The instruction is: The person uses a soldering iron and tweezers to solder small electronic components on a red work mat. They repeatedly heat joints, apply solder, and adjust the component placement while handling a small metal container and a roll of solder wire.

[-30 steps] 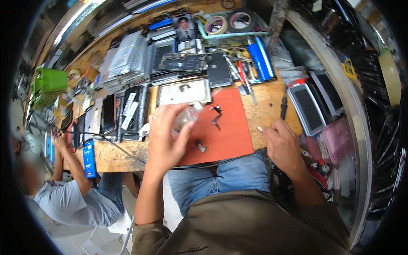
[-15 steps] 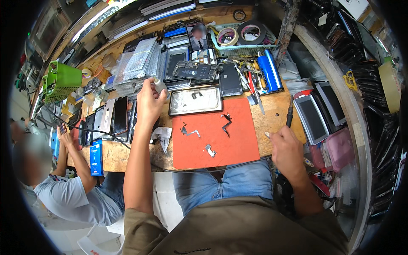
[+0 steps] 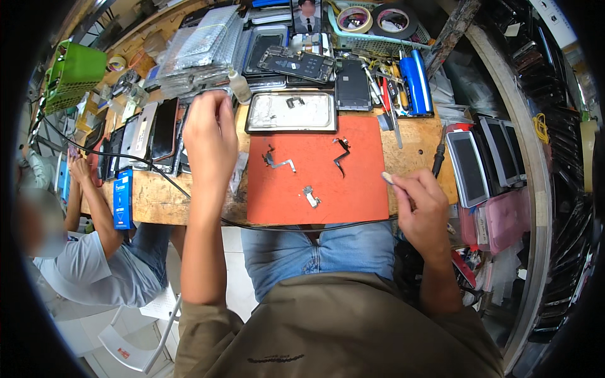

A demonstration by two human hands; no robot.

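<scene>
My left hand [image 3: 211, 126] is raised over the bench's left part, its fingers curled and nothing visible in them. Just beyond it a small translucent bottle [image 3: 240, 87] stands upright, apart from the fingers. At the right edge of the orange mat [image 3: 271, 201], my right hand [image 3: 421, 198] pinches a small pale-tipped thing [image 3: 388, 179], whose kind I cannot make out. On the mat lie a grey flex cable [image 3: 281, 165], a black flex cable [image 3: 341, 157] and a small silver-white part [image 3: 311, 196]. Behind the mat is a shallow white tray [image 3: 315, 120] with small dark bits in it.
An opened phone [image 3: 296, 64] lies on other phones at the back, near hand tools [image 3: 389, 94] and a tape basket [image 3: 359, 41]. A black-handled tool [image 3: 439, 159] is at the right. A dark cable [image 3: 170, 183] crosses the front. A co-worker [image 3: 94, 264] sits left.
My left hand has let go of the small bottle, which now stands by the tray, and has drawn back toward me. My right hand still pinches the pale-tipped thing. The view has shifted.
</scene>
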